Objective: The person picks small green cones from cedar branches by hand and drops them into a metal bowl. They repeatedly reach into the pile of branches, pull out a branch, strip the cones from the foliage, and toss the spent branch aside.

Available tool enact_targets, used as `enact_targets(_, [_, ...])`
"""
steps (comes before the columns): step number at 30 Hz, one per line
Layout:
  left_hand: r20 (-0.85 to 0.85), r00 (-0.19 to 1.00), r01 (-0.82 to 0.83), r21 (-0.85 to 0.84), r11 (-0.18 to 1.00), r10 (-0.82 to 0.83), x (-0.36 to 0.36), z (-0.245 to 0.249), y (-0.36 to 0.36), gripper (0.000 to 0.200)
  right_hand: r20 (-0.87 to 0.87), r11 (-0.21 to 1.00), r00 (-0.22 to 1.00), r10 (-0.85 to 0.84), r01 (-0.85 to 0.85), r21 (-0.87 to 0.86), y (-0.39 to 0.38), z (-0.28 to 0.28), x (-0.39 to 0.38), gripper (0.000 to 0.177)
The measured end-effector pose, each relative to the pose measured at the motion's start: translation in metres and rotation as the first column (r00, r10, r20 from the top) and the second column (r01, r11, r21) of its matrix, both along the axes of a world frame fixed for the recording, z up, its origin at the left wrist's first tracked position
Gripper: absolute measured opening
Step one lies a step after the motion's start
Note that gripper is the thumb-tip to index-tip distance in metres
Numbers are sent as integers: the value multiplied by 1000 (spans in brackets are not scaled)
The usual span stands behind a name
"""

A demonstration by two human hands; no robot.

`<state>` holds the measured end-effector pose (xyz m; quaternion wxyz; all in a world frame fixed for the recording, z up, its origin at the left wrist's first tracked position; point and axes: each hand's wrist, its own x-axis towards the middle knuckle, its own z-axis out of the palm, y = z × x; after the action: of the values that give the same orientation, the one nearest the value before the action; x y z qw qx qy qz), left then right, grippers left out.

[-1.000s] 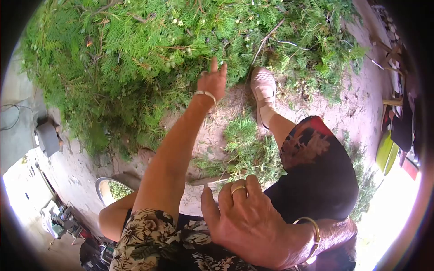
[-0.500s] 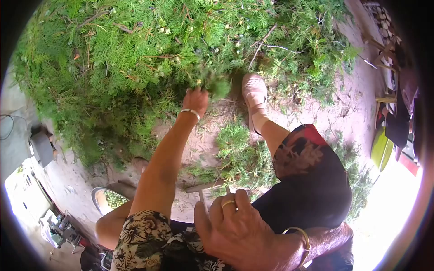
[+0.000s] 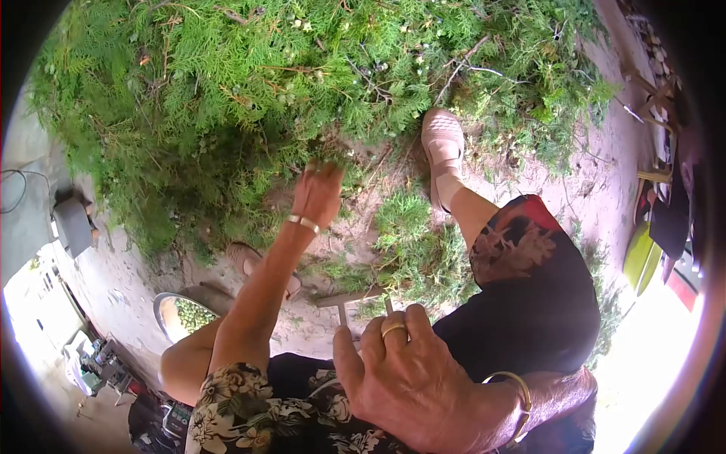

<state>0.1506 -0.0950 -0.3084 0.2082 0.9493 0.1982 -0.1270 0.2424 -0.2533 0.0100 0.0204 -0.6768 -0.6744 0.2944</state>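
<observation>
Left hand: the left hand (image 3: 318, 193) is stretched forward, back uppermost, fingers bent close together at the near edge of the greenery; whether they pinch a sprig cannot be told.
Right hand: the right hand (image 3: 412, 378) lies low by the lap, fingers loosely apart and holding nothing.
Main item: the heap of cut branches (image 3: 227, 98) fills the upper half of the view, on the ground ahead of the person, with its near edge touching the left fingers.
Texture of heap: flat, scaly, feathery sprays in bright green, with thin brown woody twigs and small pale round cones.
In the way: loose sprigs (image 3: 408, 242) lie between heap and lap; a wooden stick (image 3: 348, 296) lies across the ground just beyond the right fingertips.
Feet: a pink woven sandal (image 3: 442, 147) rests against the heap's edge.
Ground: sandy soil (image 3: 582, 174), pale brown, dry and littered with twig scraps.
Vessel: a round metal bowl (image 3: 168, 306) at lower left holds small green pieces.
Worn items: a gold ring (image 3: 393, 329), a gold bangle (image 3: 522, 393) and a pale bracelet (image 3: 302, 223).
Clothing: a floral garment (image 3: 249, 408), dark with cream blooms.
</observation>
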Motion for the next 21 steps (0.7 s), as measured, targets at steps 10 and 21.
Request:
enact_targets(10, [-323, 875, -326, 161, 932, 361, -9, -48, -40, 55, -13, 1000, 1000, 22, -22, -10, -2, -3, 3, 25])
enact_targets(21, [-4, 684, -560, -644, 521, 729, -39, 17, 44, 25, 70, 997, 996, 57, -53, -49, 11, -11, 7, 34])
